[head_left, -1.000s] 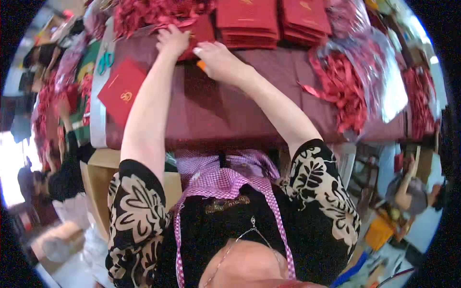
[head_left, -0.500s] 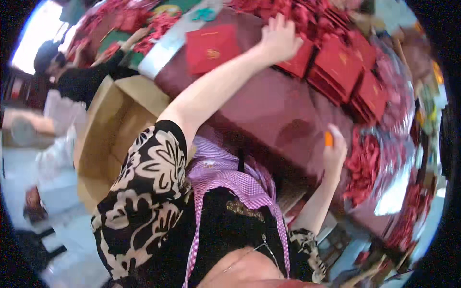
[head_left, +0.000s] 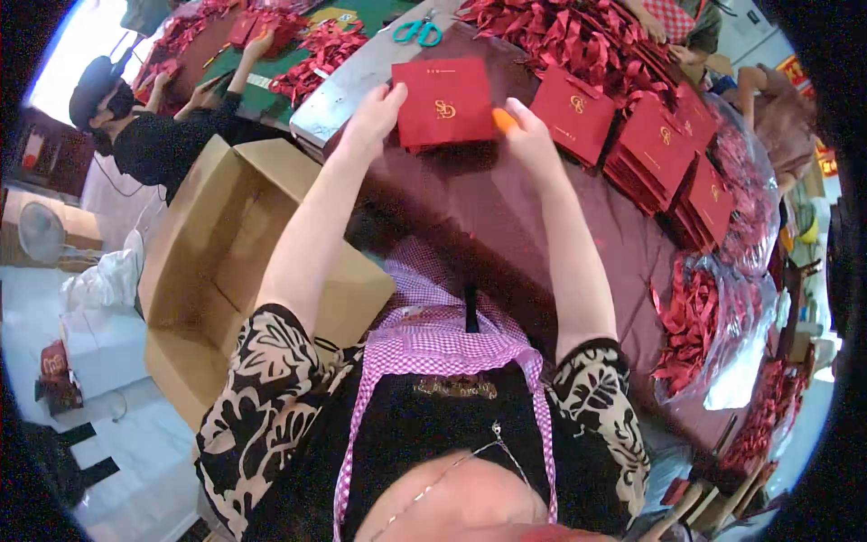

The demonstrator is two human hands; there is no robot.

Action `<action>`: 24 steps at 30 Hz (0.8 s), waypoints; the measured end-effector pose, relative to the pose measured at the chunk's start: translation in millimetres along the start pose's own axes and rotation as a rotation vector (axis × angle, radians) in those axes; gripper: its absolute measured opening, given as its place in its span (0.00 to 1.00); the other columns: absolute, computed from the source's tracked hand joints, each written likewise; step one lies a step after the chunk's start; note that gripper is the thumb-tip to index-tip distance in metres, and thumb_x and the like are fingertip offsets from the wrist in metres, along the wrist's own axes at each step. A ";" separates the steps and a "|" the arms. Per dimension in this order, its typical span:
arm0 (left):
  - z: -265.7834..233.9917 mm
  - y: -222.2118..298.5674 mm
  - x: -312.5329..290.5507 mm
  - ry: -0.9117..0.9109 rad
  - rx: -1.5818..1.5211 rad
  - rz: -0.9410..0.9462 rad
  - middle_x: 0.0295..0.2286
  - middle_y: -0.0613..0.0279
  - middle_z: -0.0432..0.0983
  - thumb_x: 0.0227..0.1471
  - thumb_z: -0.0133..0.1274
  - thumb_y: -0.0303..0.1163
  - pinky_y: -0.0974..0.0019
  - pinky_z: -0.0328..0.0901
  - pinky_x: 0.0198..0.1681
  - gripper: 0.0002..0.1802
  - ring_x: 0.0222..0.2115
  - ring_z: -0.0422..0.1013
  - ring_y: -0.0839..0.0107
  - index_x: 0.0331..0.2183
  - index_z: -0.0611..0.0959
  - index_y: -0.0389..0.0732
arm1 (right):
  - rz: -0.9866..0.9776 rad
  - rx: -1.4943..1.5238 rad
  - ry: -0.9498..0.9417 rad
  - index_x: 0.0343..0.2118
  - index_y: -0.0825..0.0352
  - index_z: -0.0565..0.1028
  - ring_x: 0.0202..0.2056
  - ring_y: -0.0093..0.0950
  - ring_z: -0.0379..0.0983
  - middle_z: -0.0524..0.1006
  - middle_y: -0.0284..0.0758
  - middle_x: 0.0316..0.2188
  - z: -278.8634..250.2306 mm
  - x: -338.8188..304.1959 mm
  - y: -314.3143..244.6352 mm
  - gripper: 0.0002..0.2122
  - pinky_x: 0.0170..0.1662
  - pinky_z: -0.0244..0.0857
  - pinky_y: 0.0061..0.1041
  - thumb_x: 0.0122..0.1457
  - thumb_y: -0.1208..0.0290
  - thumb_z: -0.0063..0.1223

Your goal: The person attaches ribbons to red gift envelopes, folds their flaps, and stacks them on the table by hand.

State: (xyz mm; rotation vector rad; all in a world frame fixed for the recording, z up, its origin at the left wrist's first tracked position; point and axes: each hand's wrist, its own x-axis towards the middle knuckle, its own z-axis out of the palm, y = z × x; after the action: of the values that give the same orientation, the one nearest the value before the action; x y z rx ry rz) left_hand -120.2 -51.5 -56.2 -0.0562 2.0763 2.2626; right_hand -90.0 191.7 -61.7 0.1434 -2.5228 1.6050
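Observation:
Flat red paper bags (head_left: 447, 104) with gold print lie stacked over the far side of the table, between my hands. My left hand (head_left: 377, 116) is closed on their left edge, thumb on top. At their right edge my right hand (head_left: 531, 140) presses with bent fingers, one wearing an orange fingertip cover (head_left: 506, 121). The undersides of both hands are hidden. To the right of my right hand lies another red bag (head_left: 572, 113), beside taller stacks of red bags (head_left: 652, 149).
An open cardboard box (head_left: 194, 271) stands at my left by the maroon-covered table (head_left: 452, 194). Teal scissors (head_left: 417, 32) lie at the far edge. Red ribbons (head_left: 569, 41) heap behind the bags; plastic-wrapped ribbons (head_left: 691, 316) lie right. Co-workers (head_left: 135, 135) work at far left and far right.
My left hand has come back from the far bags to the left edge of the near stack. My right hand has risen from the lower right to its right edge.

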 end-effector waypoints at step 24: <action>12.7 -16.3 -29.5 0.216 -0.257 0.179 0.43 0.59 0.69 0.57 0.45 0.35 0.67 0.61 0.47 0.21 0.42 0.66 0.71 0.49 0.67 0.34 | -0.173 0.343 0.212 0.54 0.75 0.61 0.52 0.27 0.63 0.68 0.42 0.50 73.1 -41.0 -60.0 0.26 0.55 0.56 0.24 0.48 0.90 0.43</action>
State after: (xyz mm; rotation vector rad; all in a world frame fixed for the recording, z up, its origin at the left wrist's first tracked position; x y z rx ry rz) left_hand -89.3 -38.3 -69.2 -0.1398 1.9387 2.7329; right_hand -45.4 100.1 -45.8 0.2108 -2.0075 1.8563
